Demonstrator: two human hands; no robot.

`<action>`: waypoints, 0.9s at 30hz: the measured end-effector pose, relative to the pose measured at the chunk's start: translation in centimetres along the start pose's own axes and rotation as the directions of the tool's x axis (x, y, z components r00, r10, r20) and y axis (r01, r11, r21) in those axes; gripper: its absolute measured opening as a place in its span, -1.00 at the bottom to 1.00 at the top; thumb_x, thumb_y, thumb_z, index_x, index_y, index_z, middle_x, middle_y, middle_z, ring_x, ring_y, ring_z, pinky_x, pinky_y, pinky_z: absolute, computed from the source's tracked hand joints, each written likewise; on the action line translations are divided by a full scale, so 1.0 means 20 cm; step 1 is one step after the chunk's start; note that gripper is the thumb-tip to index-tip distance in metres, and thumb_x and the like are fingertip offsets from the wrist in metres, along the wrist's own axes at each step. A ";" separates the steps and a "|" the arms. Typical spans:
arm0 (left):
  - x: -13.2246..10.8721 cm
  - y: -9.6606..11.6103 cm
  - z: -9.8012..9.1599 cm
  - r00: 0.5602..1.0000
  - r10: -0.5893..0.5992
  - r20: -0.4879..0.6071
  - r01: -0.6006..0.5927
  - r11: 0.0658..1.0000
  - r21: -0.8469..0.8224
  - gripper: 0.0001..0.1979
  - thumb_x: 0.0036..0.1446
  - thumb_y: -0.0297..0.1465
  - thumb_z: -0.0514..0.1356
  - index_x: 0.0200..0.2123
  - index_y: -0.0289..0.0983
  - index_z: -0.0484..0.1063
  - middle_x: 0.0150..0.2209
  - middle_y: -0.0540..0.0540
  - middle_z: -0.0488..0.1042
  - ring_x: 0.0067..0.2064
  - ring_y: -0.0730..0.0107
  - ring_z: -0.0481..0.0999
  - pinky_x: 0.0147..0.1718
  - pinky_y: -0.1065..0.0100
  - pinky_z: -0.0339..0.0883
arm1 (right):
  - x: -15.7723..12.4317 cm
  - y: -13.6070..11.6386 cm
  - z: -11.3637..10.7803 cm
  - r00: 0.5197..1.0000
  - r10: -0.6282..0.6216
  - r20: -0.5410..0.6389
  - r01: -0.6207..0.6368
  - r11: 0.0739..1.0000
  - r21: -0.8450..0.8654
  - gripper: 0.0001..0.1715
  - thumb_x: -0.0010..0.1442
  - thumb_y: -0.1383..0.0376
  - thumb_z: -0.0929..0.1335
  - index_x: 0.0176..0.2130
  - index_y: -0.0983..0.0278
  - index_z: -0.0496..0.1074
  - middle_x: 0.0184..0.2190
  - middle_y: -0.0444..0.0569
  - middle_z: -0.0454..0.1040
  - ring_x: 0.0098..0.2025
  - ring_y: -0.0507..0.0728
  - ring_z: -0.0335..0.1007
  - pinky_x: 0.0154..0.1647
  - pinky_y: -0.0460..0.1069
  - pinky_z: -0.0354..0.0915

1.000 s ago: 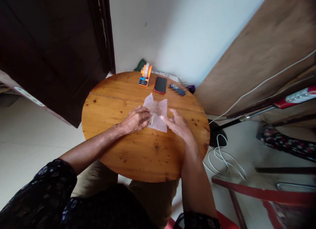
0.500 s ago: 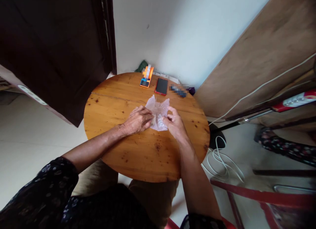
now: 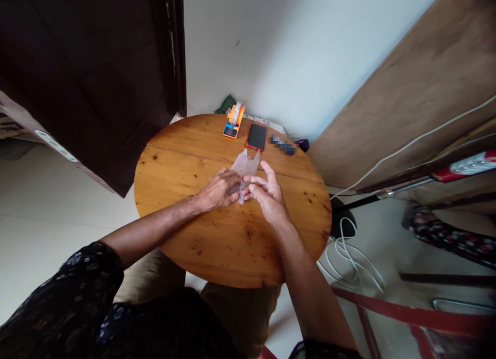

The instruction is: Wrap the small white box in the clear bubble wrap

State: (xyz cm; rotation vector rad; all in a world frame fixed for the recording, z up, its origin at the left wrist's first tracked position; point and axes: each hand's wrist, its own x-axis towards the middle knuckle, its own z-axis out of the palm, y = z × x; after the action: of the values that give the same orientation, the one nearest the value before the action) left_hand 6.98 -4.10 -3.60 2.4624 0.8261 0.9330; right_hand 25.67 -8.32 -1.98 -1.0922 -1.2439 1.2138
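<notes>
A crumpled piece of clear bubble wrap (image 3: 246, 164) is bunched between my hands over the middle of the wooden table (image 3: 217, 245). My left hand (image 3: 221, 188) is closed on its left side, fingers curled inward. My right hand (image 3: 268, 193) pinches the folded right side between thumb and fingers, with the index finger raised. Whether anything lies inside the wrap is hidden by the folds and fingers.
Along the table's far edge stand an orange and blue tape dispenser (image 3: 234, 120), a phone-like black slab with a red edge (image 3: 256, 137) and a blurred dark object (image 3: 282, 144). White cable (image 3: 343, 245) lies coiled on the floor to the right, near a red chair (image 3: 391, 305).
My right hand has moved left toward my left hand, folding the right side of the bubble wrap inward. The wrap is now narrower. The view has shifted slightly.
</notes>
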 end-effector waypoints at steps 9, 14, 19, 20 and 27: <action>0.00 0.03 0.02 0.943 -0.326 -0.069 0.263 0.856 -0.445 -0.75 0.22 -0.18 0.25 -0.25 -0.25 0.35 -0.33 -0.06 0.47 -0.34 0.40 0.45 -0.34 0.33 0.37 | -0.02 -0.01 0.00 0.984 -0.064 0.164 0.101 0.968 -0.231 0.01 0.21 0.18 0.39 0.46 -0.05 -0.14 0.21 0.07 0.44 -0.22 0.12 0.52 -0.20 0.14 0.56; 0.02 0.04 0.03 0.940 -0.304 -0.151 0.246 0.917 -0.313 -0.67 0.11 -0.24 0.37 -0.45 -0.26 0.29 -0.25 -0.13 0.48 -0.28 0.38 0.46 -0.30 0.31 0.40 | -0.03 -0.01 -0.01 0.980 -0.064 0.187 0.109 0.964 -0.242 -0.01 0.21 0.24 0.35 0.47 -0.04 -0.14 0.27 0.10 0.39 -0.24 0.10 0.50 -0.17 0.14 0.54; 0.01 0.02 0.04 0.967 -0.207 -0.149 0.168 0.957 -0.236 -0.81 0.10 -0.36 0.35 -0.37 -0.27 0.39 -0.29 -0.08 0.47 -0.33 0.44 0.41 -0.31 0.35 0.37 | -0.01 0.02 -0.03 0.979 -0.088 0.182 0.120 0.978 -0.170 -0.08 0.25 0.11 0.36 0.45 -0.01 -0.06 0.36 0.16 0.27 -0.12 0.14 0.55 -0.25 0.08 0.53; 0.01 0.02 0.04 0.968 -0.196 -0.154 0.157 0.959 -0.236 -0.83 0.09 -0.38 0.35 -0.36 -0.27 0.40 -0.29 -0.08 0.46 -0.32 0.43 0.41 -0.30 0.34 0.38 | -0.01 0.02 -0.03 0.980 -0.098 0.174 0.125 0.980 -0.153 -0.09 0.25 0.08 0.38 0.44 0.00 -0.03 0.35 0.17 0.28 -0.11 0.15 0.56 -0.27 0.06 0.52; 0.01 -0.01 0.06 0.975 -0.188 -0.120 0.162 0.966 -0.201 -0.80 -0.05 -0.46 0.33 -0.32 -0.23 0.41 -0.19 -0.09 0.48 -0.20 0.32 0.46 -0.18 0.25 0.44 | 0.04 0.02 -0.09 0.975 -0.181 -0.129 0.154 0.969 -0.194 -0.30 0.17 0.07 0.41 0.24 0.13 0.27 0.00 0.06 0.53 -0.23 0.13 0.57 -0.43 -0.04 0.37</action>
State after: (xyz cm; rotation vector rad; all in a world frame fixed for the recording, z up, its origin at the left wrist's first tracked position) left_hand 7.76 -4.01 -4.49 2.1435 0.9374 1.0731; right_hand 27.38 -7.47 -2.35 -1.1616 -1.3246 0.8885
